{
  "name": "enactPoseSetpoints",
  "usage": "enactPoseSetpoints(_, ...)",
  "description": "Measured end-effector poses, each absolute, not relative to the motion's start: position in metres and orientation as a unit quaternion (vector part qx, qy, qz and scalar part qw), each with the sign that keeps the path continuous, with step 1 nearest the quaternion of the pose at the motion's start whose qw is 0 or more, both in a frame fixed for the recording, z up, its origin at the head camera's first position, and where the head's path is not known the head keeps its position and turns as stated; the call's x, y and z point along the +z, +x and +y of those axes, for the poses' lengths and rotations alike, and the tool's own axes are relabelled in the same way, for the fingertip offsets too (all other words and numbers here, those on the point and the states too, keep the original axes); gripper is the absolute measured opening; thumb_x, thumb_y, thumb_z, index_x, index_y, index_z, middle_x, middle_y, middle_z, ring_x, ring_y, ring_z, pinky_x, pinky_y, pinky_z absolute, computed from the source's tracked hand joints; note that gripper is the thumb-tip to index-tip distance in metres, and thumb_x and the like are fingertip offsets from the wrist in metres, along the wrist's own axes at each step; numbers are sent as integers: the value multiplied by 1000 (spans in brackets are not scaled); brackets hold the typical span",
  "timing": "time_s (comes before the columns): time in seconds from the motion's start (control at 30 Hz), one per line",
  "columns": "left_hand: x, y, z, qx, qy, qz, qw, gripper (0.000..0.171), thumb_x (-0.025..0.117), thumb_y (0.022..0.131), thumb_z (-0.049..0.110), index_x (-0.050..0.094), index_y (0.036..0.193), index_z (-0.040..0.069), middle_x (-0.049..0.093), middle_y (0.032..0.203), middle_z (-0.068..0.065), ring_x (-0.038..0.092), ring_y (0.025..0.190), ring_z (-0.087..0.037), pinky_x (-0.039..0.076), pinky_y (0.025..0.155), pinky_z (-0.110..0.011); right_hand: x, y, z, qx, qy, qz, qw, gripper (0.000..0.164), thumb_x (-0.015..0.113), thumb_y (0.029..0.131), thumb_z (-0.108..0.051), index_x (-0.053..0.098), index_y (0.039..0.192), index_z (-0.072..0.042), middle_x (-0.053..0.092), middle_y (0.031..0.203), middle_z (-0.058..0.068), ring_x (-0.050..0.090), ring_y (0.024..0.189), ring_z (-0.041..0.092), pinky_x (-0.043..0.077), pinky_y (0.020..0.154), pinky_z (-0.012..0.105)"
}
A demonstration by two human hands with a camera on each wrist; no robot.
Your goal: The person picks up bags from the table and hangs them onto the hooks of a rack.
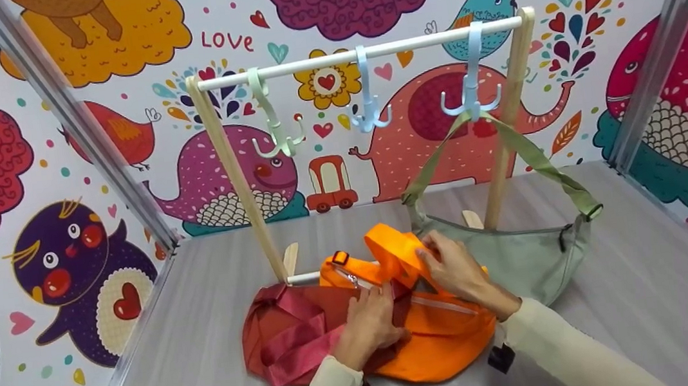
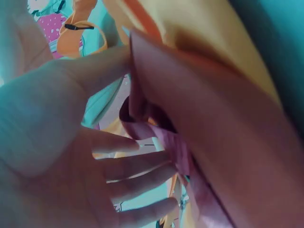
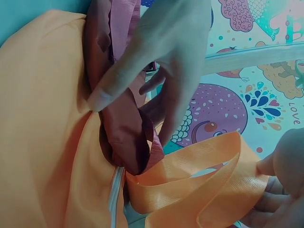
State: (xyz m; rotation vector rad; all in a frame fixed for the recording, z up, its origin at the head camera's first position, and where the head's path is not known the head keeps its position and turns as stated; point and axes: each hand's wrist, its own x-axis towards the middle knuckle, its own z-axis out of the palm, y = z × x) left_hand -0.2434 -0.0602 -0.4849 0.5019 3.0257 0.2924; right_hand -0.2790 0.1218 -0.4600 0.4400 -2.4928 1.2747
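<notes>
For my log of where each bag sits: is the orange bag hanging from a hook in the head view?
No, the orange bag lies on the table, with its orange strap in the right hand.

Walls [image 1: 220, 13]: white, printed with cartoon animals, clouds and hearts
Posts [image 1: 76, 120]: silvery metal, at both back corners
Tabletop [image 1: 176, 367]: grey, faintly streaked

Orange bag [image 1: 445, 343] pt. hidden under red bag [image 1: 310, 323]; R hand [image 3: 287, 166] cut off @ R-wrist edge.
</notes>
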Motion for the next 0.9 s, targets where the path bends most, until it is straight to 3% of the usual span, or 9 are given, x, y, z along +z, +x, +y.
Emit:
enactPoseSetpoints(0.2, -487, -243, -60, 66, 180, 981, 10, 73, 82, 76, 31, 47, 135, 5, 63, 120, -13, 56, 113, -33, 45, 96, -54, -454, -277, 122, 440, 166, -869, 152, 6, 63, 98, -14, 62, 97, -9, 66, 82, 0, 50, 63, 11, 42, 62, 27)
enactPoseSetpoints(0.53, -481, -245, -66, 113, 160, 978, 74, 88, 80, 75, 20, 35, 151, 9, 60, 129, -15, 55, 119, -32, 38, 105, -58, -436, -277, 126, 452, 197, -858, 148, 7, 58, 100, -12, 59, 104, -6, 61, 81, 2, 49, 64, 12, 41, 60, 25)
enactPoseSetpoints(0.73, -478, -243, -72, 115, 141, 978, 98, 85, 80, 74, 18, 40, 149, 11, 59, 131, -15, 55, 117, -32, 38, 106, -58, -420, -275, 128, 463, 206, -850, 145, 10, 53, 102, -12, 57, 108, -5, 56, 78, 3, 48, 63, 14, 40, 59, 25)
enactPoseSetpoints(0.9, -472, -241, -77, 113, 133, 979, 101, 84, 81, 69, 15, 45, 144, 11, 62, 119, -15, 58, 105, -31, 43, 100, -55, -404, -270, 130, 467, 213, -841, 169, 9, 53, 102, -12, 57, 108, -6, 50, 70, 0, 46, 58, 13, 39, 56, 24)
